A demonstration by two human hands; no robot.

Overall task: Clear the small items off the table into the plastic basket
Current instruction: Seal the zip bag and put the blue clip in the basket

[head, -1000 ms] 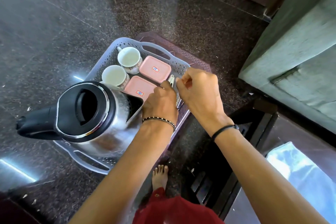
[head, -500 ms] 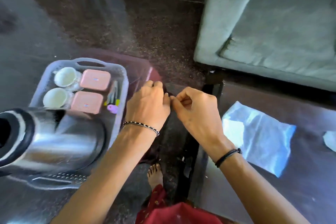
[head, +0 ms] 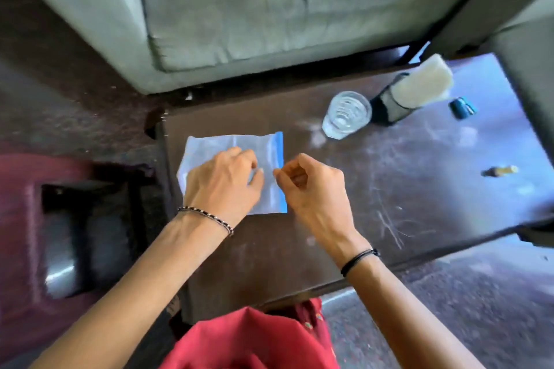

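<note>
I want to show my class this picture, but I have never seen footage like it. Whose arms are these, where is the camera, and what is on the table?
There is no machine here: a person wears a wide-angle camera on the head, looking forward and down at their own bare arms. The left hand rests on a clear plastic zip bag with a blue strip, which lies flat on the scratched dark brown table. The right hand is loosely curled at the bag's blue edge; whether it pinches the bag is unclear. Farther along the table stand a clear drinking glass and a dark holder with white tissue, with a small blue object and a small yellowish object, both too blurred to name.
</note>
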